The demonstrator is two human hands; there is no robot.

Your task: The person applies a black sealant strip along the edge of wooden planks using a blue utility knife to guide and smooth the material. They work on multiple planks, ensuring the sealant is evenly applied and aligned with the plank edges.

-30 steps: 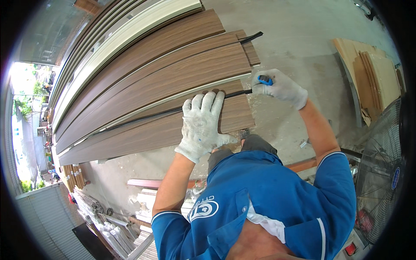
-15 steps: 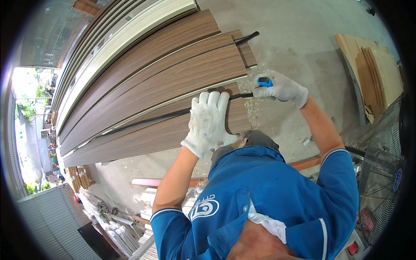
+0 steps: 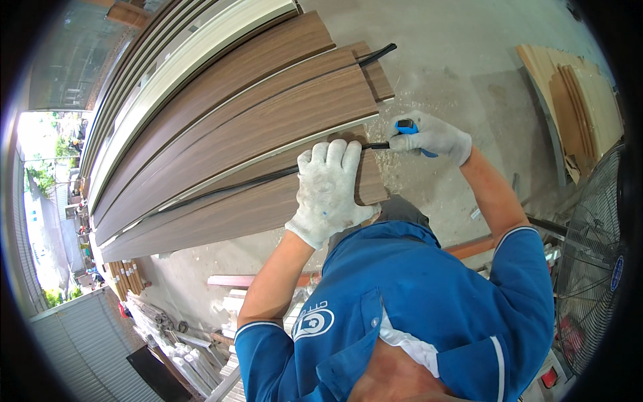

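Right hand (image 3: pixel 434 139) clamped on blue tool (image 3: pixel 406 126); left hand (image 3: pixel 327 187) flat, thumb apart.
Black strip (image 3: pixel 268 177) could slip if pressure eases.

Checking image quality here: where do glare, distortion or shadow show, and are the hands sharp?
Head view: the outdoor opening at left is blown out nearly white; head view: fisheye bending curves the brown panels, and the corners go black; head view: a dark shadow lies just right of the left hand; head view: that hand and the right hand, holding a blue tool, look reasonably sharp.
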